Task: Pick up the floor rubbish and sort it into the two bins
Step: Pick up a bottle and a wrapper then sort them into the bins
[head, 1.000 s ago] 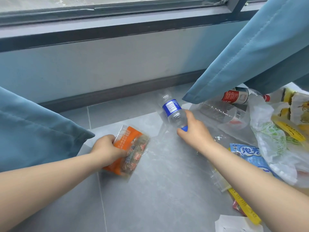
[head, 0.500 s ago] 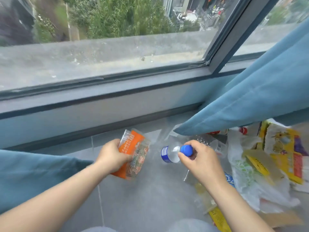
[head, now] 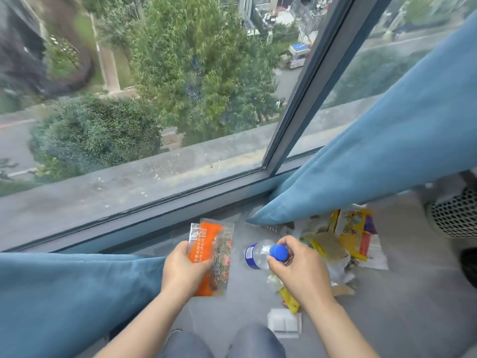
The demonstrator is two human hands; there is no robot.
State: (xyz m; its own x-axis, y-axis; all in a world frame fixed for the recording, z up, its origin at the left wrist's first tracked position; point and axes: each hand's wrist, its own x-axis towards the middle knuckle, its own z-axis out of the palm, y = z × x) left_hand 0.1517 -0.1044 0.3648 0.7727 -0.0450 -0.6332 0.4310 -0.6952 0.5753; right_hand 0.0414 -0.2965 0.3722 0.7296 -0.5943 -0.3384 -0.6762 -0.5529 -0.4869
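Window takes up the upper half of your view, with trees and a street beyond the glass. The right curtain, blue, slants down from your right to the sill corner. The left curtain, same cloth, lies bunched along your left forearm. Grey floor runs below the sill. A rubbish pile of yellow wrappers and clear plastic sits on it just right of your right hand, partly under the right curtain's hem. A perforated dark object stands at the far right edge; what it is cannot be told. Your knees, in denim, show at the bottom edge. Your left hand grasps the orange packet by its lower left side, thumb across the front, packet held upright in front of the sill. Your right hand pinches the clear bottle at its neck, fingers curled round the blue cap, which points towards you. The bottle's body points towards the window, between the packet and the pile. A small white folded paper lies on the floor under your right forearm.
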